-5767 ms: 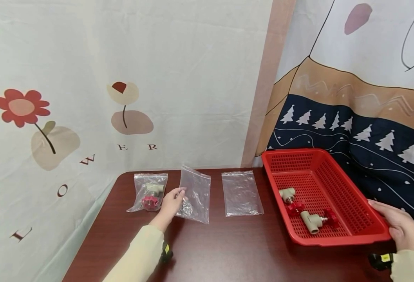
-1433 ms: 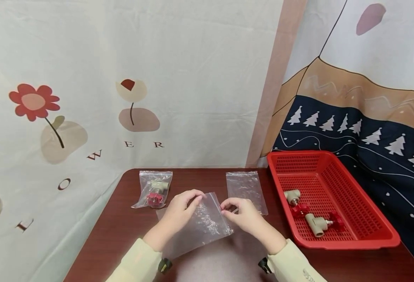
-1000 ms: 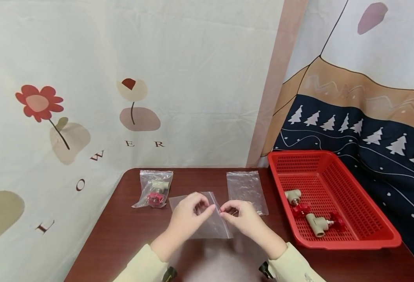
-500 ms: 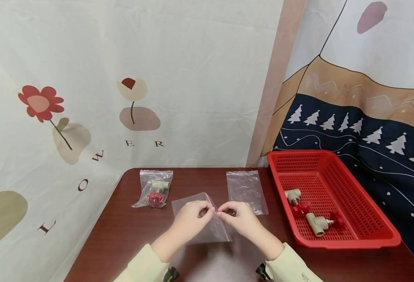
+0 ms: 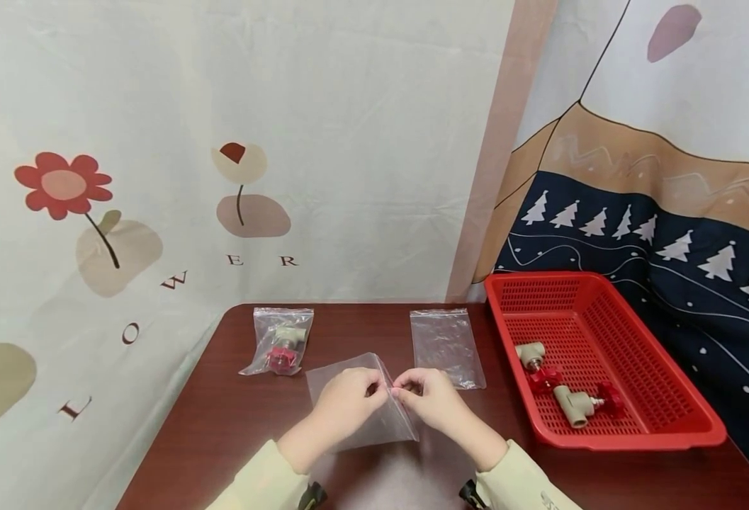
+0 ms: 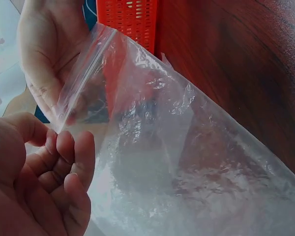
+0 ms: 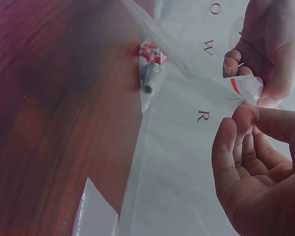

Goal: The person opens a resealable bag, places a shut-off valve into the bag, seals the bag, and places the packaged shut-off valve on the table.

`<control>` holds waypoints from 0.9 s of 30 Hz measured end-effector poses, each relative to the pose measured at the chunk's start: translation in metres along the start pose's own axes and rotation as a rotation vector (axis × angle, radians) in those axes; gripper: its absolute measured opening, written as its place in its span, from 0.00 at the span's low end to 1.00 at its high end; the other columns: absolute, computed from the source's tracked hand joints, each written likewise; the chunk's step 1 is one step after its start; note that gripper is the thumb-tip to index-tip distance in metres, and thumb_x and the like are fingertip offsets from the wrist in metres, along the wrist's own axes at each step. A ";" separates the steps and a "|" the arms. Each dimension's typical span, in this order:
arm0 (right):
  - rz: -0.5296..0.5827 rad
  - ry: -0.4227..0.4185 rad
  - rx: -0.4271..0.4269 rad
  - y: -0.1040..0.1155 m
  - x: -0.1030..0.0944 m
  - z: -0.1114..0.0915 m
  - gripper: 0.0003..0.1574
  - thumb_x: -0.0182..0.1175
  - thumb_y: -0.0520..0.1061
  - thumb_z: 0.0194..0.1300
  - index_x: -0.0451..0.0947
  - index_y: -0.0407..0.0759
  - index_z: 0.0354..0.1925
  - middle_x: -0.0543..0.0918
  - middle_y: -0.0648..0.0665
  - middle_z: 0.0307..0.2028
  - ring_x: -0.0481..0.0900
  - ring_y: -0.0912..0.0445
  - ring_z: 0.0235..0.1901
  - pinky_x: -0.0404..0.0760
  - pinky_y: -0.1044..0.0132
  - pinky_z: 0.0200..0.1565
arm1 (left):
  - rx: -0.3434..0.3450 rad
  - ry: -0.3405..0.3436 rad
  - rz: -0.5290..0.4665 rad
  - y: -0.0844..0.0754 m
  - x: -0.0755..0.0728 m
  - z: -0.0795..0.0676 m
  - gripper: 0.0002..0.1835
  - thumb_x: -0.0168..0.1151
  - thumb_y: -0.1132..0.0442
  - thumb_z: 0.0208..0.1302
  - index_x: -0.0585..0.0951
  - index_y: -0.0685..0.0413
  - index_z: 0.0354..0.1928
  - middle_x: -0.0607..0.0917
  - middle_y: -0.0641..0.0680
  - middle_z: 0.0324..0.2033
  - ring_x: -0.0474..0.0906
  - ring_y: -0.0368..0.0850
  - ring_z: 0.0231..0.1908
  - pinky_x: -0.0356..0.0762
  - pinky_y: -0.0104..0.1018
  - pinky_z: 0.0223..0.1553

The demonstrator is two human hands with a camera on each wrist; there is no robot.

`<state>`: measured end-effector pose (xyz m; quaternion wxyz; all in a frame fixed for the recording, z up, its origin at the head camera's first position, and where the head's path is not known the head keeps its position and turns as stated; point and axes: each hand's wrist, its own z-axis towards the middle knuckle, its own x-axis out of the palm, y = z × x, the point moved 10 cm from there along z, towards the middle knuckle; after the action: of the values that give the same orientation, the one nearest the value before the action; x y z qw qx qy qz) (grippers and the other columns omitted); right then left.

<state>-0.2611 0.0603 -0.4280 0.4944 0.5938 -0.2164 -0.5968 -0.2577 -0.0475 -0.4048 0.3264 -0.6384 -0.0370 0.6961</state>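
A clear zip-lock bag (image 5: pixel 374 427) is held over the middle of the table, its zip edge slanting between both hands. My left hand (image 5: pixel 350 400) pinches that edge between thumb and forefinger. Right opposite, the thumb and forefinger of my right hand (image 5: pixel 434 397) pinch the same edge, fingertips almost meeting the left ones. In the left wrist view the bag (image 6: pixel 152 132) spreads out see-through, with nothing inside it. The right wrist view shows the bag's edge (image 7: pixel 246 87) bunched at the fingertips.
At back left lies a zip bag (image 5: pixel 280 343) holding a beige valve with a red handle. Another flat clear bag (image 5: pixel 447 348) lies at back right. The red basket (image 5: pixel 616 440) on the right holds two such valves (image 5: pixel 572 405). A printed curtain (image 5: pixel 361 156) hangs behind the table.
Earlier my left hand set the bag down at the back while the right held the basket's rim. Both hands then came together at the bag's zip edge, and their fingertips drew closer.
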 end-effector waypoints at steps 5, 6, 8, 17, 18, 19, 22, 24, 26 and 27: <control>-0.010 0.011 0.009 -0.002 0.002 -0.002 0.03 0.64 0.36 0.57 0.81 0.39 0.27 0.81 0.48 0.21 0.71 0.69 0.20 0.74 0.74 0.24 | -0.015 0.010 0.022 -0.001 0.002 0.000 0.10 0.57 0.58 0.53 0.71 0.39 0.17 0.68 0.38 0.15 0.62 0.32 0.18 0.62 0.27 0.21; -0.014 0.011 0.011 -0.002 0.002 -0.002 0.03 0.64 0.36 0.57 0.81 0.39 0.27 0.81 0.49 0.21 0.71 0.69 0.20 0.73 0.74 0.24 | -0.018 0.010 0.024 -0.001 0.002 0.000 0.10 0.57 0.58 0.53 0.71 0.39 0.16 0.68 0.38 0.14 0.62 0.32 0.18 0.61 0.28 0.21; -0.020 0.014 0.016 -0.003 0.002 -0.002 0.03 0.64 0.36 0.57 0.81 0.39 0.27 0.82 0.49 0.21 0.71 0.69 0.20 0.73 0.75 0.24 | -0.022 0.011 0.028 -0.001 0.002 0.000 0.11 0.57 0.58 0.52 0.71 0.39 0.16 0.67 0.38 0.14 0.62 0.32 0.18 0.61 0.28 0.21; 0.005 0.032 0.011 -0.003 0.006 -0.002 0.04 0.64 0.37 0.58 0.80 0.38 0.27 0.81 0.48 0.21 0.71 0.69 0.19 0.74 0.74 0.23 | -0.031 0.017 0.035 -0.003 0.002 -0.002 0.12 0.57 0.59 0.51 0.69 0.40 0.14 0.65 0.38 0.12 0.61 0.32 0.16 0.61 0.28 0.19; 0.002 0.035 0.006 -0.003 0.005 -0.002 0.04 0.64 0.37 0.58 0.80 0.38 0.27 0.81 0.48 0.21 0.71 0.69 0.19 0.74 0.74 0.23 | -0.030 0.019 0.034 -0.003 0.003 -0.002 0.13 0.57 0.60 0.51 0.68 0.40 0.14 0.65 0.38 0.12 0.60 0.32 0.16 0.60 0.28 0.19; -0.022 0.026 0.009 -0.005 0.004 -0.001 0.03 0.64 0.38 0.58 0.80 0.39 0.28 0.81 0.48 0.21 0.71 0.68 0.20 0.74 0.74 0.23 | -0.031 0.019 0.038 -0.002 0.003 -0.002 0.13 0.57 0.60 0.51 0.68 0.40 0.13 0.64 0.38 0.12 0.60 0.32 0.16 0.60 0.28 0.19; -0.096 -0.054 0.038 -0.015 -0.010 -0.001 0.03 0.64 0.38 0.58 0.80 0.42 0.27 0.80 0.50 0.20 0.71 0.67 0.20 0.73 0.73 0.23 | -0.065 0.008 0.054 0.004 0.000 -0.003 0.13 0.56 0.60 0.47 0.65 0.41 0.12 0.62 0.38 0.11 0.59 0.33 0.15 0.58 0.29 0.18; -0.143 -0.135 0.072 -0.023 -0.024 -0.002 0.05 0.64 0.37 0.56 0.80 0.44 0.25 0.79 0.52 0.19 0.70 0.67 0.20 0.71 0.73 0.24 | -0.102 -0.016 0.052 0.010 -0.005 -0.003 0.13 0.57 0.59 0.45 0.63 0.41 0.12 0.61 0.38 0.10 0.58 0.33 0.15 0.56 0.29 0.17; -0.166 -0.190 0.104 -0.030 -0.034 -0.003 0.07 0.64 0.37 0.54 0.79 0.46 0.23 0.79 0.53 0.18 0.70 0.67 0.20 0.71 0.74 0.24 | -0.140 -0.046 0.037 0.015 -0.012 -0.005 0.13 0.57 0.59 0.43 0.63 0.42 0.11 0.60 0.39 0.10 0.58 0.34 0.15 0.54 0.29 0.17; -0.172 -0.200 0.107 -0.031 -0.037 -0.004 0.07 0.64 0.36 0.53 0.79 0.46 0.23 0.78 0.54 0.18 0.70 0.67 0.20 0.71 0.74 0.25 | -0.150 -0.058 0.026 0.016 -0.015 -0.005 0.13 0.57 0.58 0.43 0.63 0.42 0.11 0.61 0.39 0.10 0.58 0.34 0.15 0.54 0.29 0.17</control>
<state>-0.2749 0.1053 -0.4366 0.3852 0.5733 -0.2443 -0.6807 -0.2602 -0.0695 -0.4007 0.2672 -0.6412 -0.0900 0.7137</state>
